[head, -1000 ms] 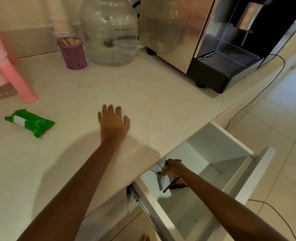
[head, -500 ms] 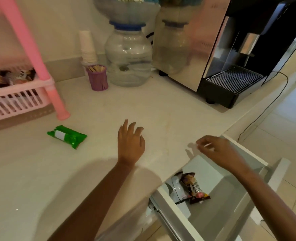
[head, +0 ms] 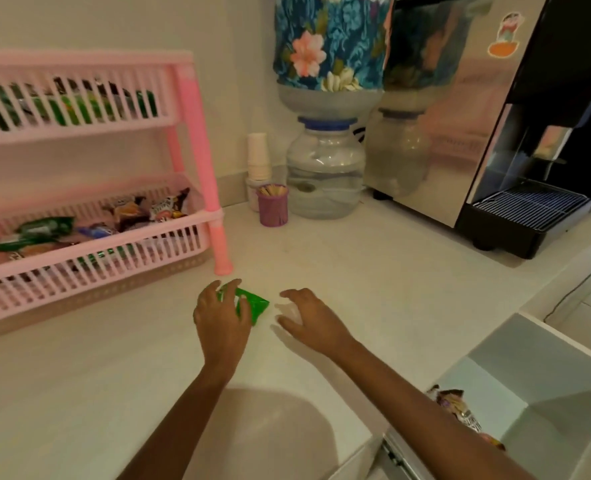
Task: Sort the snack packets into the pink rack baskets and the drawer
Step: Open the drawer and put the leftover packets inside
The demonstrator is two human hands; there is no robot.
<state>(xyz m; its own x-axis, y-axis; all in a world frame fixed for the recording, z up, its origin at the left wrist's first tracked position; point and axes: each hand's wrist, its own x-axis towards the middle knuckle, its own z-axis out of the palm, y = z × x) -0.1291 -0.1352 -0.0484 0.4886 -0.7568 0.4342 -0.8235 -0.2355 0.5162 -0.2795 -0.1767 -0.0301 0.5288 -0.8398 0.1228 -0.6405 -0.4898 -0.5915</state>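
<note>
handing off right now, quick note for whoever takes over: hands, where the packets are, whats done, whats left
Left hand grips the green packet on the counter; right hand is open beside it, holding nothing.
Packets sit in the pink rack's upper basket and lower basket; one snack packet lies in the open drawer.
Left: put the green packet away, the only loose one in view.
</note>
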